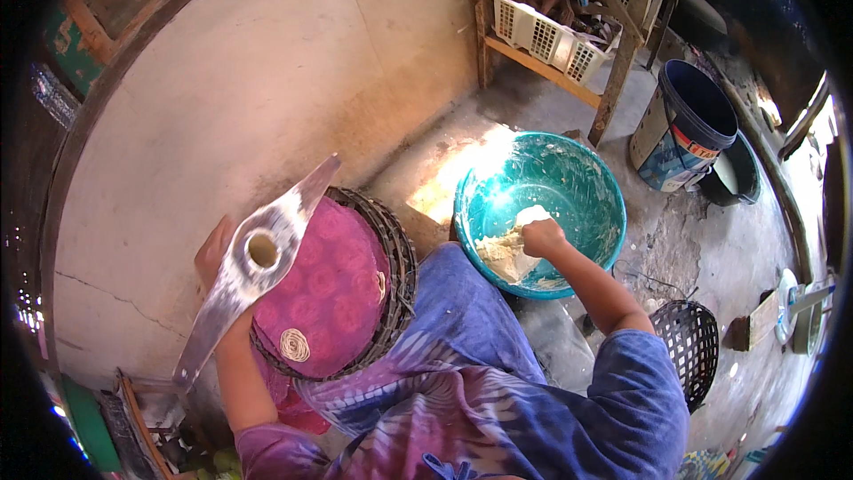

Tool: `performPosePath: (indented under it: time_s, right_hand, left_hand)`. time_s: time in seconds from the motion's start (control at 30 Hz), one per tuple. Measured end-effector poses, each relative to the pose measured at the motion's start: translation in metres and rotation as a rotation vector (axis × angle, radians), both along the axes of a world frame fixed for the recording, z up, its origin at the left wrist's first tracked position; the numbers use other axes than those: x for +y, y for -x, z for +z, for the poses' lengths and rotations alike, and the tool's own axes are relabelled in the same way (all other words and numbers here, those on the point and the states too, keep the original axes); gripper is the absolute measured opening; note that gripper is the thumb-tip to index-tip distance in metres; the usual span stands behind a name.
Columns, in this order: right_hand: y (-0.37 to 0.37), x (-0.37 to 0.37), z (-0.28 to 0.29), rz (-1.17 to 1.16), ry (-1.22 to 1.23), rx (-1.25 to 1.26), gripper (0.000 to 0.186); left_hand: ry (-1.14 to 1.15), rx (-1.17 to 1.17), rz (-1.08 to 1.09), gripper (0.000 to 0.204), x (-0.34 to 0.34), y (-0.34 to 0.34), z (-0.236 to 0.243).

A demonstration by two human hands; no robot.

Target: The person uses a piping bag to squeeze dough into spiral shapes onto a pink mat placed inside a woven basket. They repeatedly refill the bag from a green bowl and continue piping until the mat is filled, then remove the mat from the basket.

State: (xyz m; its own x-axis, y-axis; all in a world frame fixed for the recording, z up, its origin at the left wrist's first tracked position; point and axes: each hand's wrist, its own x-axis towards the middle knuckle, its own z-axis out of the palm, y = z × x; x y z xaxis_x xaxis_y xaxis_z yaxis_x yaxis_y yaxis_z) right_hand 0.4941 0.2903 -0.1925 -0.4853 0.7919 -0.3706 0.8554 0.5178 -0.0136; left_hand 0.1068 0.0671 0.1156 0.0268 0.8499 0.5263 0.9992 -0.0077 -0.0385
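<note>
My left hand (213, 253) is at a two-handled press (289, 222) with a round hole in its middle, held tilted above the basket. Its fingers are mostly hidden behind the press, one handle of which crosses over my wrist. Under the press is a round woven basket (404, 280) covered by a pink cloth (342, 258) with faint round marks. A pale coil of strands (295, 345) lies on the cloth near me, and a smaller bit shows at its right edge. My right hand (544, 236) is closed on pale dough (506, 253) inside a teal basin (613, 191).
A white plastic crate (533, 31) full of brownish pieces sits on a wooden rack. Back right stand a paint bucket (675, 133) and a dark tub (742, 173). A black lattice basket (686, 347) rests beside my right elbow. A pale wall (222, 98) rises at left.
</note>
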Motion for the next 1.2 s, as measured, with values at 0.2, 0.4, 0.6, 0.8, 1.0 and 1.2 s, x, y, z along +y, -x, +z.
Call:
performPosePath:
  time_s: [0.2,0.4,0.6,0.8,1.0,1.2]
  right_hand:
    - [-0.007,-0.018,0.005,0.027,0.046,0.144,0.024]
    - [-0.028,-0.056,0.063,0.067,0.091,0.144,0.028]
    - [-0.057,-0.048,0.153,-0.039,0.087,0.268,0.032]
    - [-0.052,-0.048,0.246,0.057,0.346,0.774,0.034]
    - [0.040,-0.074,0.269,0.081,0.611,1.057,0.032]
    - [0.099,-0.093,0.309,0.596,-0.433,0.641,0.039]
  left_hand:
    - [0.061,0.025,0.013,0.024,-0.023,0.016,-0.014]
    - [0.077,0.020,-0.035,0.024,-0.006,0.008,-0.030]
    - [0.104,-0.046,-0.088,0.023,0.006,-0.007,-0.046]
    - [0.104,-0.206,-0.186,0.019,0.015,-0.021,-0.050]
    - [0.049,-0.278,-0.101,0.025,0.011,-0.019,-0.036]
    - [0.016,-0.236,-0.053,0.032,-0.009,-0.005,-0.024]
